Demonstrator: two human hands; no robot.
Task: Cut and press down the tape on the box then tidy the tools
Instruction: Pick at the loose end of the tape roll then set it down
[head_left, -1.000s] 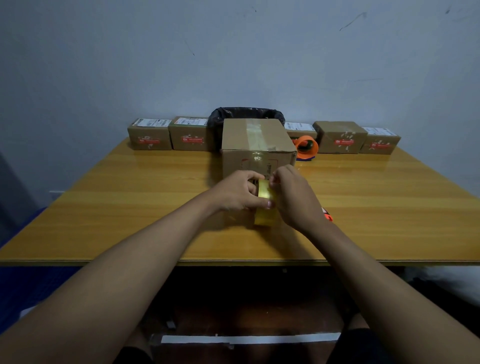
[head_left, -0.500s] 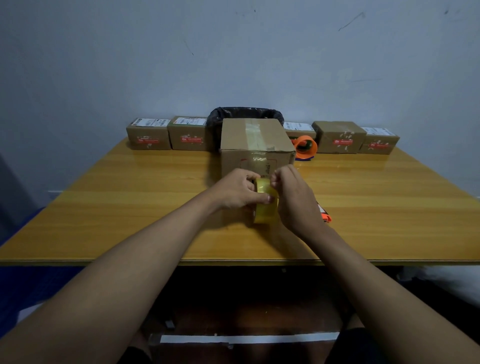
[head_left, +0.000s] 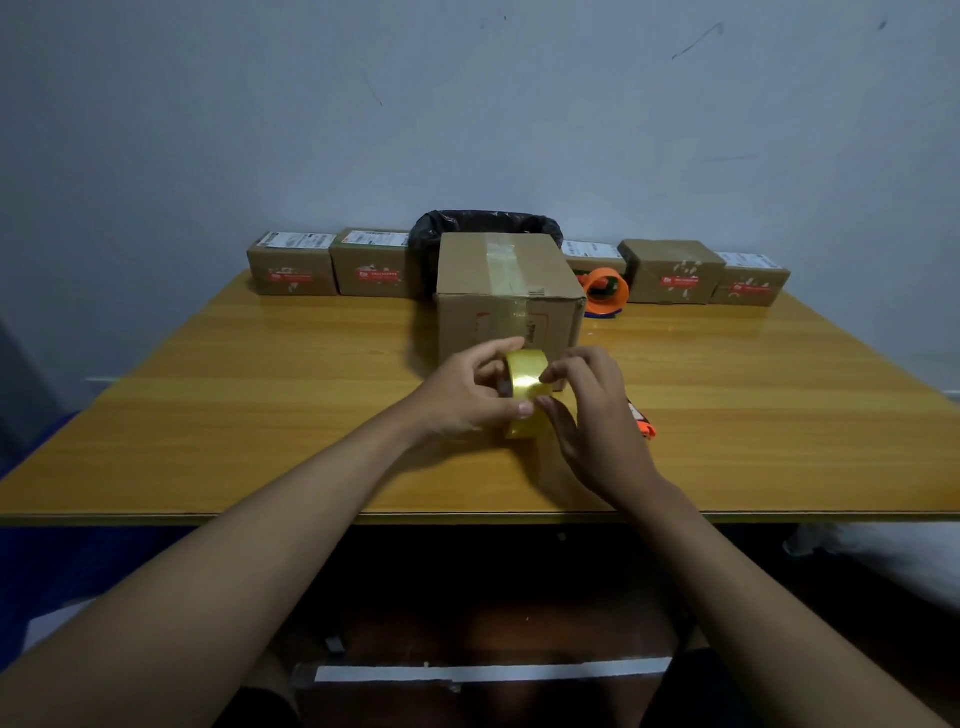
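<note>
A brown cardboard box (head_left: 504, 291) stands mid-table with clear tape along its top and down its front face. Just in front of it, my left hand (head_left: 467, 397) grips a yellowish roll of clear tape (head_left: 527, 382), held on edge slightly above the table. My right hand (head_left: 592, 410) pinches the roll's outer layer between thumb and fingertips. An orange-handled cutter (head_left: 643, 422) lies on the table right behind my right hand, mostly hidden by it.
Several small cardboard parcels (head_left: 293, 265) line the table's back edge against the wall. A black-lined bin (head_left: 485, 223) sits behind the big box. An orange tape dispenser (head_left: 605, 291) rests to the box's right. The wooden table (head_left: 234, 415) ends near my forearms.
Both hands lifted the tape roll a little and turned it, so more of its yellow face shows. My right fingers shifted onto the roll's front edge.
</note>
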